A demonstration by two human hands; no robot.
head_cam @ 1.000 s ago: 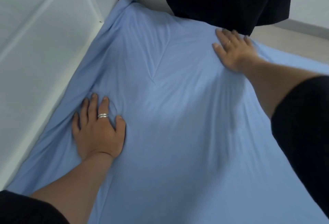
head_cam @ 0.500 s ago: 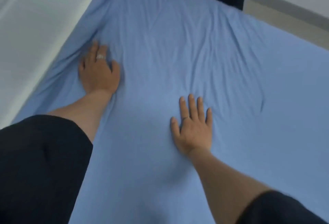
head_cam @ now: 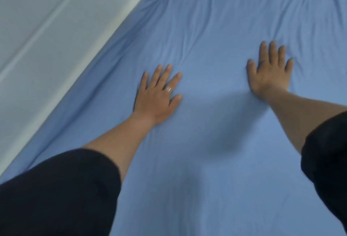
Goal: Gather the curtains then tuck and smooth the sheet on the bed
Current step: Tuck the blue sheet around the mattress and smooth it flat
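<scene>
A light blue sheet [head_cam: 216, 160] covers the bed and fills most of the view. Fine wrinkles run across its far part, and long folds follow its left edge by the wall. My left hand [head_cam: 158, 95], with a ring on one finger, lies flat on the sheet near the middle, palm down, fingers spread. My right hand [head_cam: 270, 71] lies flat further right and a little farther away, fingers apart as well. Neither hand holds any cloth. Dark sleeves cover both upper arms. No curtain is in view.
A white panelled wall [head_cam: 47, 38] runs diagonally along the sheet's left edge, tight against the bed.
My left hand has slid from the wall-side edge toward the middle of the sheet. My right hand has moved out to the right. The dark curtain and the floor have left the view.
</scene>
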